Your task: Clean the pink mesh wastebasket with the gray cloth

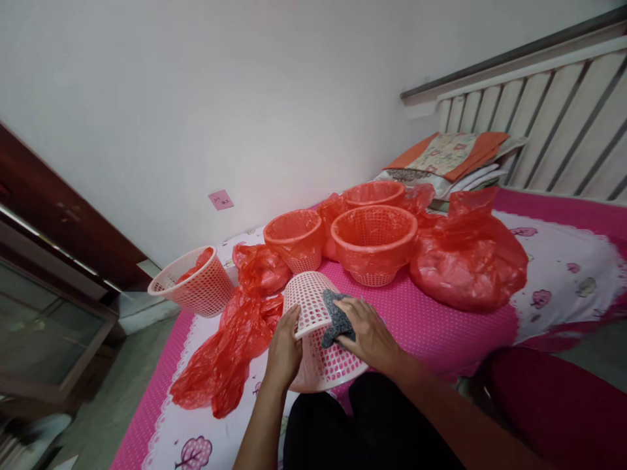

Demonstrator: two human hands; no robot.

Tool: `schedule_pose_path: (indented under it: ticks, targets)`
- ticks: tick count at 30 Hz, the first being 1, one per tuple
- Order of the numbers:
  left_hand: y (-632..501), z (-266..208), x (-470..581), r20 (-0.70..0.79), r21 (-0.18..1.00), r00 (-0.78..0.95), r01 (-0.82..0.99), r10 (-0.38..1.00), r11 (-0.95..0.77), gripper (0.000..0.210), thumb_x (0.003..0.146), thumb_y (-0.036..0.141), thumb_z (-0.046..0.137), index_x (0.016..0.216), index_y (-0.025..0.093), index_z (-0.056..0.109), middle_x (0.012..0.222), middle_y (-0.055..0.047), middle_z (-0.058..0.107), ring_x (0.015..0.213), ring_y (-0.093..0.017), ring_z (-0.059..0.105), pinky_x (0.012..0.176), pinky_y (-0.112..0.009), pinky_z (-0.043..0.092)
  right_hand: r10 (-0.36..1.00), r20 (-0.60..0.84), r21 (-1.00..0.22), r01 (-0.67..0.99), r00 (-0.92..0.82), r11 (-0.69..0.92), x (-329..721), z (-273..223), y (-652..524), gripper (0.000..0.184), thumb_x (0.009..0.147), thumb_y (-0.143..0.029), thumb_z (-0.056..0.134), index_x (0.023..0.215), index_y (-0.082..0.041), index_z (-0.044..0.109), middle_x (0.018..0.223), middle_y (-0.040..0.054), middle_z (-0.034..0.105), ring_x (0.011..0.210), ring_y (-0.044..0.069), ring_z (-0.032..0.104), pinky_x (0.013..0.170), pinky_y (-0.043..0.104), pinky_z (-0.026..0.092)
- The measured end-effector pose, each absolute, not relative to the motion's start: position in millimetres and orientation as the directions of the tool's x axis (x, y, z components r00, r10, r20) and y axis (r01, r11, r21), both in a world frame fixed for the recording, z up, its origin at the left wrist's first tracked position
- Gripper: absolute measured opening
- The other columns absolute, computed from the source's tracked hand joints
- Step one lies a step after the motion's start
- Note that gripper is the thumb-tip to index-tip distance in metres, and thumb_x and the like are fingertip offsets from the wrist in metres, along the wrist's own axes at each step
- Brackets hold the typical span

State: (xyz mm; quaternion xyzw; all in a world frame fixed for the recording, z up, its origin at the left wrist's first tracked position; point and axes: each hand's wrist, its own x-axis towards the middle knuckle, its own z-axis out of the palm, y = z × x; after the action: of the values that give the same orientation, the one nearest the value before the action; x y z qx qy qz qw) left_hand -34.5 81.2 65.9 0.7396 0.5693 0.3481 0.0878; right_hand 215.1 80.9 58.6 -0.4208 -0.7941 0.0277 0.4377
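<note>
A pale pink plastic mesh basket [307, 297] lies tipped on its side in front of my lap, its opening toward me. My left hand [285, 346] grips the left part of its rim, fingers outside. In my right hand [367, 329] is a dark grey cloth [337, 320], bunched and pressed against the basket near its upper rim. The palm hides part of the cloth. Crumpled red plastic bags [223, 359] lie just left of the basket.
Behind stand baskets lined with red bags: a left one [294, 238], a front one [375, 241] and a back one [375, 192]. An unlined basket [206, 287] leans at left. A full red bag [467, 261], folded cushions [450, 153] and a dark red seat [548, 405] are at right.
</note>
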Motion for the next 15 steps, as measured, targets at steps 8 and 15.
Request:
schedule_pose_path:
  ticks: [8, 15]
  targets:
    - [80, 64, -33, 0.443, 0.522, 0.095, 0.781, 0.891, -0.342, 0.061, 0.088, 0.004, 0.054, 0.146, 0.02, 0.063, 0.153, -0.015, 0.066, 0.144, -0.029, 0.06, 0.123, -0.058, 0.046, 0.564, 0.751, -0.191, 0.705, -0.342, 0.683, 194, 57, 74, 0.064, 0.095, -0.011, 0.069, 0.155, -0.023, 0.049, 0.14, 0.0144, 0.066, 0.128, 0.032, 0.062, 0.108, 0.05, 0.05]
    - [83, 67, -30, 0.42, 0.503, 0.112, 0.797, 0.901, -0.334, 0.06, 0.088, 0.005, 0.05, 0.146, 0.013, 0.062, 0.153, -0.02, 0.065, 0.146, -0.03, 0.058, 0.124, -0.058, 0.045, 0.571, 0.747, -0.151, 0.751, -0.339, 0.643, 194, 67, 87, 0.02, 0.101, -0.008, 0.051, 0.105, -0.02, 0.067, 0.103, 0.0102, 0.067, 0.096, 0.028, 0.061, 0.089, 0.044, 0.053]
